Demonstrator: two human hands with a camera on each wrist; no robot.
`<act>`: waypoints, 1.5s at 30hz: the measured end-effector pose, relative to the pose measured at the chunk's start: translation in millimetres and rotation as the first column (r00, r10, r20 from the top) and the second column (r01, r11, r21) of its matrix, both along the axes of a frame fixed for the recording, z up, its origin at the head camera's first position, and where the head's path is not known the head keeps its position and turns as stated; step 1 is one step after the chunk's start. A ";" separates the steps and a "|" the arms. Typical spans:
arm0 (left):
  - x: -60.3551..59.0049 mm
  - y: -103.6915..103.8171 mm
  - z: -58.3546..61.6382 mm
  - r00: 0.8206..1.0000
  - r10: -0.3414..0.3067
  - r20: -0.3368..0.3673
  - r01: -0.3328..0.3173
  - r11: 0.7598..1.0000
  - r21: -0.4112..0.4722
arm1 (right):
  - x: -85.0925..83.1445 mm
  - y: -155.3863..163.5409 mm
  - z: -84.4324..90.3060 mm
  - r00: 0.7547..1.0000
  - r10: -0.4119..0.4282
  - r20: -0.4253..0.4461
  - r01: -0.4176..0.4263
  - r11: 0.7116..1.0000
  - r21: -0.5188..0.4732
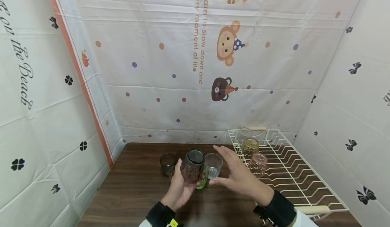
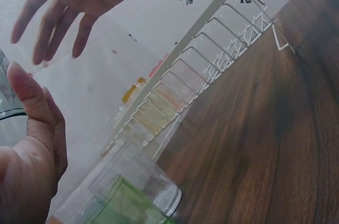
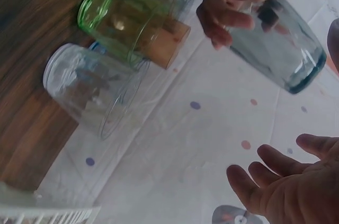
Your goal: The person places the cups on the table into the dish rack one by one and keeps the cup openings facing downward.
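Smoky grey glass (image 1: 192, 166) up off the table (image 1: 137, 189), tilted a bit, gripped round its lower half by the left hand (image 1: 179, 189) with fingers and thumb curled on it. Same glass in the right wrist view (image 3: 275, 41), fingers wrapped near its base. Right hand (image 1: 239, 176) just beside it, not touching, fingers spread and straight, palm facing the glass. Looks like mid-handover, glass about to pass from left to right.

Right behind: clear glass (image 1: 213, 165), green glass (image 1: 202, 181) peeking out low, dark glass (image 1: 168, 163) off to the left, all standing on the wood. White wire rack (image 1: 292, 172) on the right with a yellow glass (image 1: 250, 147) and a pink glass (image 1: 257, 164) in it.

Next move probably needs the right hand closing round the upper part before the left lets go, then over to a free slot near the pink one. Slippery stuff, so a firm hold first.
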State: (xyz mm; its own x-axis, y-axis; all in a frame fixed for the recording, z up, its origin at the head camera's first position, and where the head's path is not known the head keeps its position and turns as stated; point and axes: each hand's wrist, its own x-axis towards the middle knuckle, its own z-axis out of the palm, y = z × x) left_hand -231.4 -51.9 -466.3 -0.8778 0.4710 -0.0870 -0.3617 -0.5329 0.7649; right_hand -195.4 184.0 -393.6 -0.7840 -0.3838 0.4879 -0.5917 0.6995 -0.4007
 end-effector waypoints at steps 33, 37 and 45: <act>16.9 26.5 -12.7 0.996 -0.082 -0.032 0.083 0.996 0.026 | 5.7 -28.0 -8.3 0.997 0.072 -0.030 -0.073 0.997 -0.028; 17.1 26.0 -11.9 0.997 -0.077 -0.031 0.077 0.997 0.020 | 7.0 -27.8 -7.6 0.997 0.069 -0.024 -0.070 0.997 -0.031; 18.5 26.4 -12.4 0.984 -0.129 -0.126 0.123 0.991 -0.053 | 13.9 -15.3 -1.6 0.998 0.067 -0.008 -0.068 0.996 -0.054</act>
State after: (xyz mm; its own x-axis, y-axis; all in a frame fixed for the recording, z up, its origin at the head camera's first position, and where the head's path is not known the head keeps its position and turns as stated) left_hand -212.9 -25.6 -478.7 -0.8170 0.5767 -0.0007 -0.3208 -0.4535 0.8315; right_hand -181.5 168.7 -395.2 -0.7543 -0.4084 0.5141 -0.6393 0.6351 -0.4335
